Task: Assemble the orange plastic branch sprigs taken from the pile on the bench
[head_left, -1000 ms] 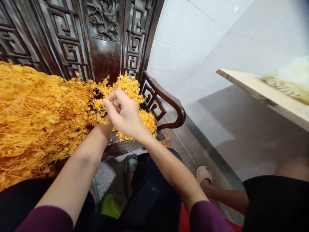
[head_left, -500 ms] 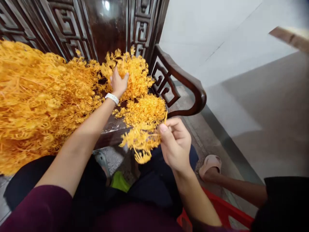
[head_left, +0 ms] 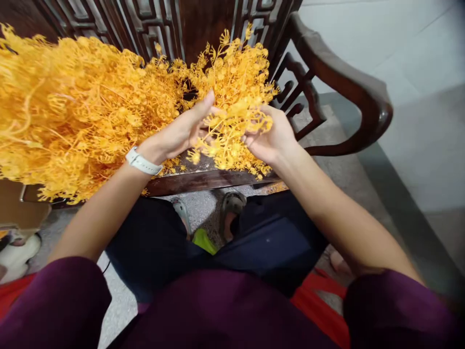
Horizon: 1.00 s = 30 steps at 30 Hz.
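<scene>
A yellow flower sprig (head_left: 232, 128) with thin branching stems is held over the front of a dark wooden bench seat (head_left: 199, 180). My right hand (head_left: 276, 135) grips it from the right, its fingers partly hidden by the blossoms. From the left, my left hand (head_left: 191, 127) reaches to the sprig with the thumb raised and apart from the fingers, whose tips pass behind the stems. Just behind both hands stands a smaller heap of yellow flowers (head_left: 240, 72). A much larger pile of the same flowers (head_left: 80, 111) spreads over the left of the bench.
The bench has a carved dark back (head_left: 207, 29) and a curved armrest (head_left: 337, 72) on the right, close to my right forearm. Red plastic (head_left: 319, 300) shows beside my legs. A cardboard box (head_left: 22, 208) stands at the left, and something bright green (head_left: 204, 241) lies between my feet.
My left hand has come back from the rear flower heap to the sprig. The right hand has carried the sprig up over the smaller heap. The view has shifted left.
</scene>
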### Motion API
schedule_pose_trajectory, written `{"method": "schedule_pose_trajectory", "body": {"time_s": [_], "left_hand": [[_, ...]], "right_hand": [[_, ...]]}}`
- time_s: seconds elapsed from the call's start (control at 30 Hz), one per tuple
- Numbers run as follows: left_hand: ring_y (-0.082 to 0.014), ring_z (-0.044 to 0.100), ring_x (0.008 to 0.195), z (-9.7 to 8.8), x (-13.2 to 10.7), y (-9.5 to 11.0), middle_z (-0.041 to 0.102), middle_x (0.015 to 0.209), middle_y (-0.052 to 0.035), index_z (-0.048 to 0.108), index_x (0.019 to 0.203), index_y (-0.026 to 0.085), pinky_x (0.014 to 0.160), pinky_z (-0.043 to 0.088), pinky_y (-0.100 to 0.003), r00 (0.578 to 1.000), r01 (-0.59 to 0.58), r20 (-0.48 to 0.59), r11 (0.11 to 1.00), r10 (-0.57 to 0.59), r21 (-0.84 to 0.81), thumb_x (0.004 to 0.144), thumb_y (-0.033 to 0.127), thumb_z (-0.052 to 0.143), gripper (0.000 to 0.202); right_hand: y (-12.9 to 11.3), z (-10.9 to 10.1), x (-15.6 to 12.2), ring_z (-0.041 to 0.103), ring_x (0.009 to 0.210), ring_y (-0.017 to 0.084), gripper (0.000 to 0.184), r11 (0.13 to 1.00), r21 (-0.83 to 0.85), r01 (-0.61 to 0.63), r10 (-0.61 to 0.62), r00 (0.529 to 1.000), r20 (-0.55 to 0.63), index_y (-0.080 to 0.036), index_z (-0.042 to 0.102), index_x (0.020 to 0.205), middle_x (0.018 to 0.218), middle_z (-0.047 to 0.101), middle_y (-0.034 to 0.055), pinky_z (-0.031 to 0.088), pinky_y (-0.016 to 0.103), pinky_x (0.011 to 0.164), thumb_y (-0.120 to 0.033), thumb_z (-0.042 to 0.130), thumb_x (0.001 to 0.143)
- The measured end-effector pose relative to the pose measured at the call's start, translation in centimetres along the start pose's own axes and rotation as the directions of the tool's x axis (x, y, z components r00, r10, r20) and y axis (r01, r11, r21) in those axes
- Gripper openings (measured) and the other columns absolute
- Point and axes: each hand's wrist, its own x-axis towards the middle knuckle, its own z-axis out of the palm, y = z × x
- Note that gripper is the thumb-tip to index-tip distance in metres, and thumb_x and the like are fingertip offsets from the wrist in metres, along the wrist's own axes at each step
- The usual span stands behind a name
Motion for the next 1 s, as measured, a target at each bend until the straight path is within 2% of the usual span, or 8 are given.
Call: {"method": "schedule_pose_trajectory", "body": {"time_s": [0.1, 0.17, 0.27, 0.37, 0.5, 0.63, 0.83, 1.0], "left_hand": [[-0.0091, 0.054, 0.054, -0.8, -2.3, -0.4, 0.072, 0.09, -0.0014, 0.07, 0.131, 0.024, 0.044, 0.042, -0.025, 0.977, 0.204, 0.105, 0.963, -0.188, -0.175, 0.08, 0.039, 0.099, 0.06], [-0.0107, 0.055, 0.052, -1.4, -3.3, -0.7, 0.067, 0.075, 0.0016, 0.072, 0.13, 0.022, 0.045, 0.043, -0.025, 0.97, 0.241, 0.078, 0.952, -0.23, -0.188, 0.08, 0.024, 0.094, 0.055], [-0.0131, 0.063, 0.063, -2.5, -4.2, -0.9, 0.07, 0.078, -0.0009, 0.078, 0.112, 0.021, 0.057, 0.054, -0.026, 0.984, 0.153, -0.062, 0.967, -0.169, -0.203, 0.082, 0.014, 0.083, 0.031], [-0.0153, 0.069, 0.077, -3.4, -4.6, -1.2, 0.072, 0.087, -0.0026, 0.077, 0.104, 0.023, 0.07, 0.061, -0.029, 0.977, 0.12, -0.155, 0.976, -0.148, -0.179, 0.091, 0.021, 0.076, 0.013], [-0.0184, 0.074, 0.098, -3.2, -5.2, -1.5, 0.076, 0.111, -0.0076, 0.074, 0.127, 0.021, 0.084, 0.062, -0.03, 0.989, 0.136, 0.045, 0.985, -0.141, 0.104, 0.1, 0.034, 0.077, 0.03], [-0.0161, 0.07, 0.081, -2.8, -5.1, -1.3, 0.076, 0.094, -0.0037, 0.074, 0.127, 0.019, 0.073, 0.057, -0.028, 0.955, 0.086, 0.255, 0.963, -0.153, 0.255, 0.102, 0.04, 0.078, 0.033], [-0.0151, 0.067, 0.069, -3.5, -4.0, -1.0, 0.076, 0.083, -0.0011, 0.076, 0.106, 0.02, 0.067, 0.052, -0.027, 0.915, 0.116, 0.326, 0.928, -0.239, 0.355, 0.103, 0.042, 0.075, 0.021], [-0.0148, 0.064, 0.069, -3.7, -3.6, -1.2, 0.074, 0.084, -0.0009, 0.075, 0.117, 0.021, 0.065, 0.051, -0.026, 0.879, 0.109, 0.411, 0.941, -0.242, 0.322, 0.106, 0.042, 0.072, 0.025]], "right_hand": [[1.4, 0.4, 1.0, 0.046, 0.061, 0.013, 0.017, 0.998, 0.031, -0.057, 0.058, 0.998, -0.016, -0.024, 0.055, 0.082, 0.072, 0.056, -0.0018, 0.049, 0.029, 0.062, -0.025, 0.068, 0.093], [2.9, 1.0, 0.3, 0.055, 0.067, 0.014, 0.013, 0.989, 0.043, -0.139, 0.14, 0.99, -0.026, -0.022, 0.059, 0.084, 0.077, 0.062, 0.0006, 0.051, 0.029, 0.065, -0.02, 0.062, 0.097], [5.0, 1.7, -1.0, 0.059, 0.068, 0.013, 0.021, 0.952, 0.027, -0.306, 0.307, 0.951, -0.038, -0.018, 0.063, 0.084, 0.078, 0.064, 0.0022, 0.052, 0.027, 0.064, -0.012, 0.054, 0.102], [6.4, 2.1, -1.4, 0.045, 0.056, 0.009, 0.027, 0.913, -0.046, -0.404, 0.404, 0.915, -0.018, -0.018, 0.059, 0.077, 0.066, 0.052, -0.0024, 0.044, 0.022, 0.054, -0.007, 0.06, 0.102], [6.5, 2.9, -1.1, 0.042, 0.054, 0.007, 0.028, 0.925, -0.052, -0.376, 0.378, 0.926, 0.014, -0.016, 0.061, 0.076, 0.065, 0.05, -0.0031, 0.039, 0.019, 0.05, -0.006, 0.064, 0.102], [5.4, 3.6, -1.5, 0.05, 0.058, 0.007, 0.027, 0.941, -0.041, -0.337, 0.337, 0.941, 0.014, -0.015, 0.068, 0.081, 0.072, 0.057, -0.0009, 0.048, 0.02, 0.057, -0.005, 0.062, 0.106], [4.9, 2.5, -2.1, 0.06, 0.068, 0.009, 0.024, 0.965, -0.086, -0.249, 0.259, 0.953, 0.155, -0.019, 0.066, 0.084, 0.078, 0.064, -0.001, 0.055, 0.021, 0.068, -0.01, 0.07, 0.106], [5.5, 1.4, -2.7, 0.065, 0.072, 0.01, 0.025, 0.971, -0.07, -0.23, 0.24, 0.941, 0.237, -0.021, 0.068, 0.094, 0.082, 0.069, -0.0019, 0.06, 0.024, 0.072, -0.027, 0.093, 0.093]]}}
